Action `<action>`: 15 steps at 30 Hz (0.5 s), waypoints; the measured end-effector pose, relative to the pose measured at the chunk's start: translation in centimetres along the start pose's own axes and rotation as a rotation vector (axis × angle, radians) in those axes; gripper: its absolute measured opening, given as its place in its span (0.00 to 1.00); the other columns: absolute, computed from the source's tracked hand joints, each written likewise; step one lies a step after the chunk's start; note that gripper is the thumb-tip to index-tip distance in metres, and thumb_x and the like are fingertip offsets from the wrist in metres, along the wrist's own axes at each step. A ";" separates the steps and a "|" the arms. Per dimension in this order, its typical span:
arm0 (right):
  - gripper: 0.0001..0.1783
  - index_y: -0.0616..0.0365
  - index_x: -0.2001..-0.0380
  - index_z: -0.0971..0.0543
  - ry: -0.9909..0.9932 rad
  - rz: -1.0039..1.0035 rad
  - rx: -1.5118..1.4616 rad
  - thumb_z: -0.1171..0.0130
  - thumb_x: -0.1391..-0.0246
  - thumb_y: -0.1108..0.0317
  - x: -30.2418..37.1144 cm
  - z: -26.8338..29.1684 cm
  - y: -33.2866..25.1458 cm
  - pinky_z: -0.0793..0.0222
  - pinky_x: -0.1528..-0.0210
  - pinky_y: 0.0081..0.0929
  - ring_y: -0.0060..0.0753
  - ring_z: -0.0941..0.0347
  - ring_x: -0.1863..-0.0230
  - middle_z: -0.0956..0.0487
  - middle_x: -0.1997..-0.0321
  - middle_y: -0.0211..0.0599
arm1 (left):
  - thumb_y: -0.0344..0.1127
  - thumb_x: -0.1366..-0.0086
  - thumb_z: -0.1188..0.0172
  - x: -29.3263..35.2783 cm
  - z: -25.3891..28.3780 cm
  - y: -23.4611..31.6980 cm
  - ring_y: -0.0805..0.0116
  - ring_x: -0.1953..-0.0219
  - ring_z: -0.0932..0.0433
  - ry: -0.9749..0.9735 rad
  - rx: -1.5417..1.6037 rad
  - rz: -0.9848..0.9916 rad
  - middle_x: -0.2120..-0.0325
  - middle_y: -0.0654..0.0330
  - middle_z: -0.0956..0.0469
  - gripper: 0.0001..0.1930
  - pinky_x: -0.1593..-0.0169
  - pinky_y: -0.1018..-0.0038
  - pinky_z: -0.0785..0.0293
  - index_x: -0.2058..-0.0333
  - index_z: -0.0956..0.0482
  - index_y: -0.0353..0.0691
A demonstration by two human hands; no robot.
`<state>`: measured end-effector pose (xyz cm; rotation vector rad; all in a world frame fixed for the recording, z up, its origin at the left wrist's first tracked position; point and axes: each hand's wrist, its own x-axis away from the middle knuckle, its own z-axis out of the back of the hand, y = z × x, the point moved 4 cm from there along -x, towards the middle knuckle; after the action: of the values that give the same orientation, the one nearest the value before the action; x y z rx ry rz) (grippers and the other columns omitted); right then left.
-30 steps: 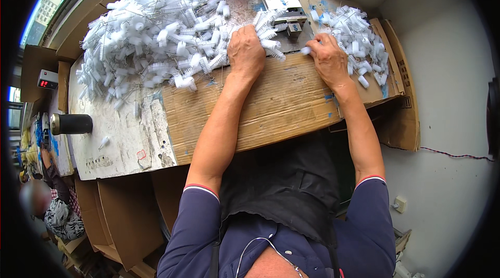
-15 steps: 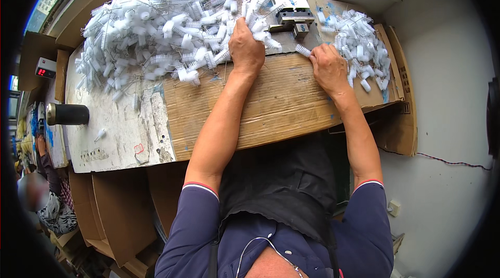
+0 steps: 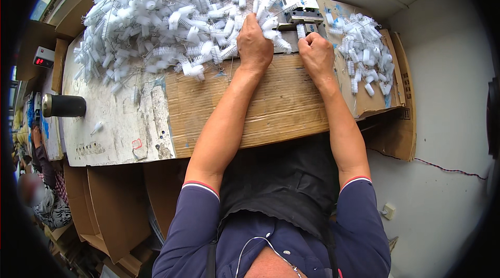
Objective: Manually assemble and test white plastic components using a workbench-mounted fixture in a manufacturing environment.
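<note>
My left hand (image 3: 255, 46) is closed around a bunch of small white bristle brushes (image 3: 267, 9) with twisted wire stems, their heads fanning out above the fist. My right hand (image 3: 316, 56) pinches a single small brush (image 3: 301, 31), its white bristle head pointing away from me. That brush is right at the front of a metal fixture (image 3: 303, 15) with a block on its near side; whether it touches the block I cannot tell. A large heap of the same brushes (image 3: 151, 28) lies left of my left hand. A smaller pile (image 3: 364, 51) lies right of my right hand.
Brown cardboard (image 3: 245, 103) covers the near part of the worktable. At the left stand a dark cylinder (image 3: 65, 106) and a small box with a red display (image 3: 44, 57). A cardboard wall (image 3: 401, 85) edges the right side. Far left, another person (image 3: 44, 194) sits.
My right hand has moved left and slightly away from me, bringing its brush to the front of the fixture. My left hand keeps its bunch. The whole view has shifted slightly.
</note>
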<state>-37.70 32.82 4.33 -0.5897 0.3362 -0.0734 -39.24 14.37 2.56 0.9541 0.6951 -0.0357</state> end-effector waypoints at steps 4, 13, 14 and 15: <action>0.13 0.58 0.74 0.15 0.012 -0.047 0.050 0.41 0.47 0.60 -0.4 -0.5 0.3 0.21 0.59 0.48 0.58 0.16 0.66 0.16 0.71 0.55 | 0.25 0.40 0.40 0.1 -0.1 0.1 0.35 0.58 0.20 -0.026 -0.010 0.021 0.61 0.40 0.20 0.16 0.55 0.49 0.24 0.52 0.28 0.31; 0.22 0.59 0.76 0.16 0.015 -0.063 -0.010 0.40 0.38 0.52 -0.6 -0.3 0.1 0.24 0.63 0.49 0.59 0.18 0.68 0.16 0.73 0.52 | 0.26 0.39 0.41 0.2 0.0 0.4 0.38 0.57 0.21 0.038 -0.041 -0.055 0.62 0.43 0.20 0.15 0.53 0.52 0.25 0.53 0.27 0.32; 0.22 0.59 0.76 0.16 0.018 -0.064 -0.011 0.40 0.38 0.52 -0.5 -0.4 0.5 0.24 0.63 0.49 0.59 0.18 0.68 0.16 0.73 0.52 | 0.26 0.39 0.42 0.2 -0.2 0.4 0.40 0.57 0.21 -0.001 -0.062 -0.047 0.62 0.44 0.20 0.14 0.53 0.53 0.24 0.54 0.26 0.33; 0.22 0.59 0.76 0.17 0.054 -0.044 -0.090 0.38 0.37 0.52 0.0 -0.4 1.0 0.25 0.65 0.47 0.56 0.18 0.70 0.17 0.74 0.51 | 0.25 0.38 0.43 0.2 -0.4 0.5 0.42 0.57 0.20 -0.042 -0.083 -0.039 0.62 0.44 0.20 0.12 0.53 0.53 0.24 0.55 0.26 0.33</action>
<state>-37.91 33.44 3.46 -0.6848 0.3801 -0.1168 -39.15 15.06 2.63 0.8582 0.6720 -0.0611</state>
